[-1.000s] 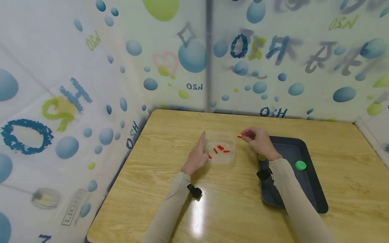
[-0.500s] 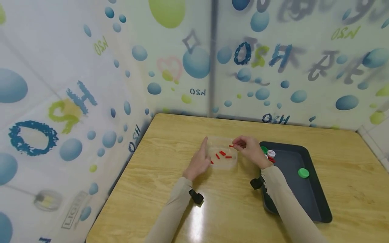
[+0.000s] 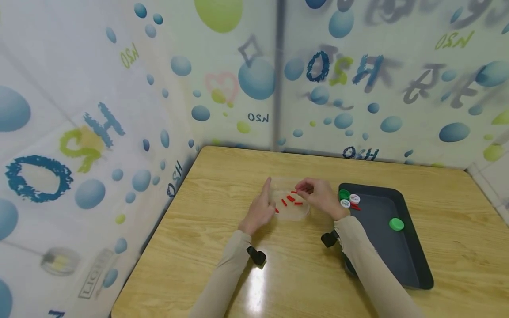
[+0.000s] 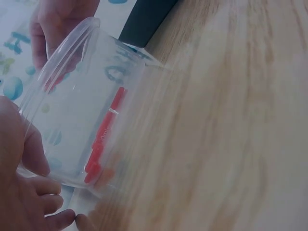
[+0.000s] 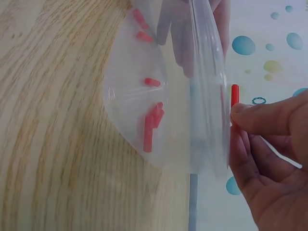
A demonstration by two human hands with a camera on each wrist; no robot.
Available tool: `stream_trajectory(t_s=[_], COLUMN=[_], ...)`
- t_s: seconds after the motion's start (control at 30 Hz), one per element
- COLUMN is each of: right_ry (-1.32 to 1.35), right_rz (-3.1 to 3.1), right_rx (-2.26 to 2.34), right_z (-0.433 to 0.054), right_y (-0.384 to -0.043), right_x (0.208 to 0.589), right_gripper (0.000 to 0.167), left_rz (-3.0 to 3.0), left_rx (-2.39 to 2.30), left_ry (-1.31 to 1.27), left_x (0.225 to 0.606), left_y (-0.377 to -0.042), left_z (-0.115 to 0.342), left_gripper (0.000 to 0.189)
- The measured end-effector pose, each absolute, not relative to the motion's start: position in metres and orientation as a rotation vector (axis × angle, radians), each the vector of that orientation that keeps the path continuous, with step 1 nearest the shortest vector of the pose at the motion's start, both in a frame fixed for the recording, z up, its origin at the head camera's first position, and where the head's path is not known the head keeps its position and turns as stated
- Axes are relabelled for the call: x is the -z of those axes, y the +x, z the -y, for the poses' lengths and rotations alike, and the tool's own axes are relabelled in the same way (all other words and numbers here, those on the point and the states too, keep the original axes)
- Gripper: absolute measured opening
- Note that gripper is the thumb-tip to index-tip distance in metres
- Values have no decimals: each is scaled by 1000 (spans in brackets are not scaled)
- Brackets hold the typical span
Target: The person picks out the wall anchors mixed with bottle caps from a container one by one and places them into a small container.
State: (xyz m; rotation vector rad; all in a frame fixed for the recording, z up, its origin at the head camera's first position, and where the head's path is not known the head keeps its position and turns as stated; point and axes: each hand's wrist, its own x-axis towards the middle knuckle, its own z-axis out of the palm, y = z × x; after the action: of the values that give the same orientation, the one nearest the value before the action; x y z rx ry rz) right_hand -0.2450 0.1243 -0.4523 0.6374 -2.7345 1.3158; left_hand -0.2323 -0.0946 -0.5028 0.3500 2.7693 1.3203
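Observation:
A clear plastic container sits on the wooden table with several short red sticks lying on its bottom. My left hand grips its left side; in the left wrist view the thumb lies inside the wall and the other fingers are outside. Between thumb and fingertips, my right hand pinches another red stick. That stick is over the container's right part in the head view, level with the rim in the right wrist view.
Right of the container, a dark tray holds white caps, a dark green cap, a few red sticks and a light green cap. Patterned walls border the table behind and at left.
My right hand has moved left from beside the tray to over the container, carrying the red stick. The left hand has kept its grip on the container.

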Motion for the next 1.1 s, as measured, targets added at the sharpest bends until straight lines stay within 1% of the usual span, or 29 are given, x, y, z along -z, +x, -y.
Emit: stream_trajectory(t_s=[0.17,0.47,0.93,1.1], right_ry=[687,663,534,483], right_rz=[2710,2686,2604,2597], right_rx=[-1361,-1387,-1329,-1321], right_z=[-118,-115,-153,-164], right_y=[-247,-246,-243,-240], right_x=[452,453,456,451], right_gripper=[15,13,13,12], left_rz=[-2799,-2791,-2785,-2802], left_rx=[-1300,-1318,-1335,-1336], left_ry=[352,355,383,391], left_x=[501,501,502,504], left_y=[-232,-228,-225,-226], left_z=[94,95,97,97], left_gripper=[78,78,78,78])
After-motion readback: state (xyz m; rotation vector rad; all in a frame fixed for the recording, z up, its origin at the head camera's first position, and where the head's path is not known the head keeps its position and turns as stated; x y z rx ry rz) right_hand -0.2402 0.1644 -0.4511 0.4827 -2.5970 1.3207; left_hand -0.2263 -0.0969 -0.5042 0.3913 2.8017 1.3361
